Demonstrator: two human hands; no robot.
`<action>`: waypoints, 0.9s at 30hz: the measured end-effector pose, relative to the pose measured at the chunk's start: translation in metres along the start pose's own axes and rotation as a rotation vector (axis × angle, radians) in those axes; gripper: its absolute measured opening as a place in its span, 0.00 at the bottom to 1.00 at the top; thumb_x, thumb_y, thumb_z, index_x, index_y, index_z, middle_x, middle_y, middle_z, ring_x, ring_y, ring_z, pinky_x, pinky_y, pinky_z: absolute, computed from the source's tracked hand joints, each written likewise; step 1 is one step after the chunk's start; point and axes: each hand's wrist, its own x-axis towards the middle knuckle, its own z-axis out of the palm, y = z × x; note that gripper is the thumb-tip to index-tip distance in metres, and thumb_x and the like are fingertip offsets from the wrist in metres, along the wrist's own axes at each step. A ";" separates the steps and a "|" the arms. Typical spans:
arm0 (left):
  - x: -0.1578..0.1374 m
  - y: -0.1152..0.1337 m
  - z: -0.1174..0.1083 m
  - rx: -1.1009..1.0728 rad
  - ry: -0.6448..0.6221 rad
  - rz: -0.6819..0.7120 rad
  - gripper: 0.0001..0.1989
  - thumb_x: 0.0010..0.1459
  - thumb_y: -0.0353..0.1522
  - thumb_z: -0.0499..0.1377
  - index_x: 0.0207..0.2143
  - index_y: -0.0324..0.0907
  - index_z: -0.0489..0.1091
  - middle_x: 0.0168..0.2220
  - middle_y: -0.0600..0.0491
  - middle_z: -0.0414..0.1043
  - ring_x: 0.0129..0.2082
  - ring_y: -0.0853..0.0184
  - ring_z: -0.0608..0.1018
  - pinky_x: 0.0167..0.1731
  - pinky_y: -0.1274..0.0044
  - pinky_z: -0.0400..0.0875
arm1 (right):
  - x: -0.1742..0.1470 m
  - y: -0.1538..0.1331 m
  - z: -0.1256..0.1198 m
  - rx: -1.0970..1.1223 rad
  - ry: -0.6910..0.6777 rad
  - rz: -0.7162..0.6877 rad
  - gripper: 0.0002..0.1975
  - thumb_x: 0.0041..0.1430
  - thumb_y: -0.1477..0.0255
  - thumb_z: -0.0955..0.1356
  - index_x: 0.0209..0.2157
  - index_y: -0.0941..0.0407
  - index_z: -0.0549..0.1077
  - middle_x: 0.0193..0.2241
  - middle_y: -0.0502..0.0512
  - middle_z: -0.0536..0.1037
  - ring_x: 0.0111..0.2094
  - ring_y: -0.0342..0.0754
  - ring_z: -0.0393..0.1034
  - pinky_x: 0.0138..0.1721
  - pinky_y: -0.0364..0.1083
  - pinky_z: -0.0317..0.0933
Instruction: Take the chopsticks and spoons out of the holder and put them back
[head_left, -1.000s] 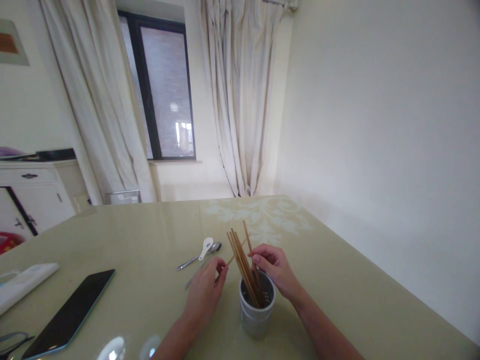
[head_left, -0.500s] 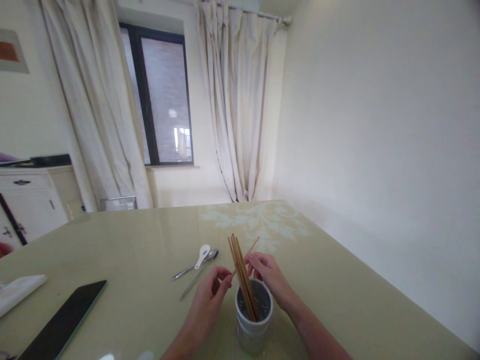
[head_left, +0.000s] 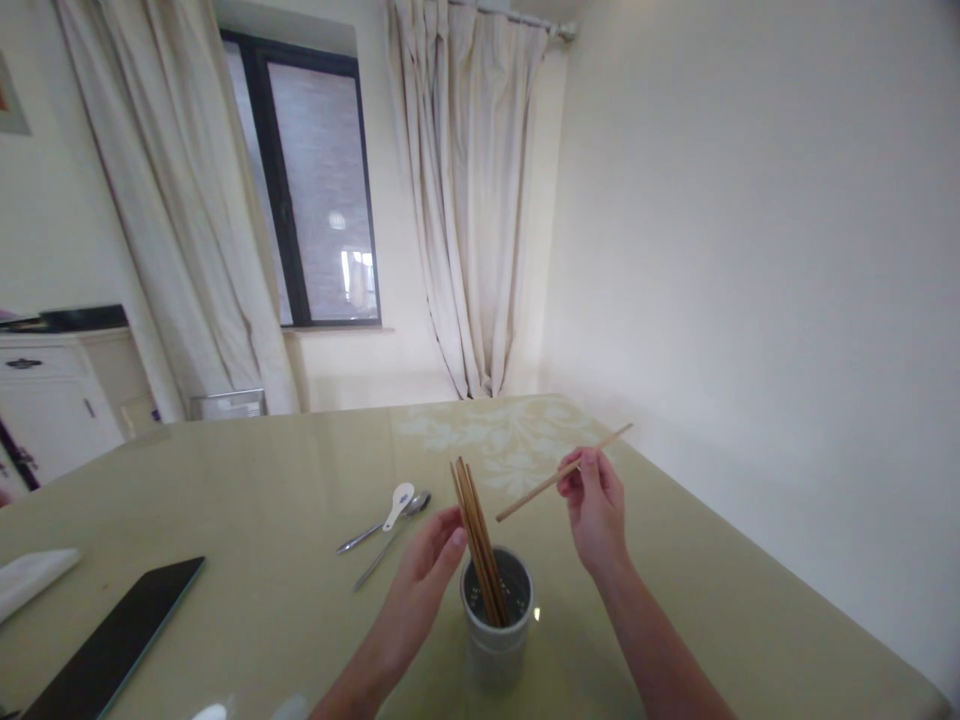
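Note:
My right hand [head_left: 592, 500] is closed on a wooden chopstick [head_left: 531, 496], held at a slant above the table, its lower end pointing left toward the holder. Several brown chopsticks [head_left: 480, 545] stand tilted to the left in a grey cylindrical holder [head_left: 501, 650] with a holed insert. Beside their left side is my left hand [head_left: 431, 560], thumb and fingers apart, holding nothing; whether its fingertips touch the chopsticks is hard to tell. Left of that hand lie a white spoon [head_left: 399, 505], a metal spoon [head_left: 418, 503] and a thin metal utensil [head_left: 375, 562].
The pale green table [head_left: 285, 480] carries a dark flat tablet-like object [head_left: 120, 640] and something white [head_left: 37, 580] at the left. A wall [head_left: 750, 300] runs along the table's right side. Curtains [head_left: 480, 200] and a window are behind.
My right hand has moved right and up, carrying the chopstick away from the bundle. My left hand has let go of that chopstick and stays beside the holder. The view has shifted slightly.

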 end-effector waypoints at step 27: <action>0.019 0.001 0.021 -0.138 -0.069 0.038 0.24 0.57 0.53 0.68 0.43 0.44 0.73 0.48 0.46 0.83 0.43 0.57 0.86 0.46 0.67 0.82 | -0.039 0.004 0.020 -0.266 -0.608 0.092 0.26 0.69 0.49 0.68 0.54 0.54 0.83 0.25 0.49 0.69 0.25 0.46 0.61 0.28 0.45 0.59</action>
